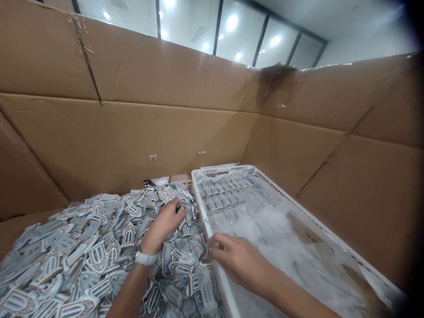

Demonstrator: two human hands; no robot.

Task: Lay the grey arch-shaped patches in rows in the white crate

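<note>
Loose pieces [98, 258] heap left of the tray [222, 282]. Our right hand [236, 260] curls at its left rim; we cannot tell whether it grips. Beyond, our left hand [165, 223], thumb and finger apart, hangs over them. Jolting the tray could disorder its far-end rows [220, 201].

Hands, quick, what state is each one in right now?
Left hand: loosely curled over arch-shaped pieces; any hold cannot be told.
Right hand: curled at the white tray rim; grip cannot be told.
</note>
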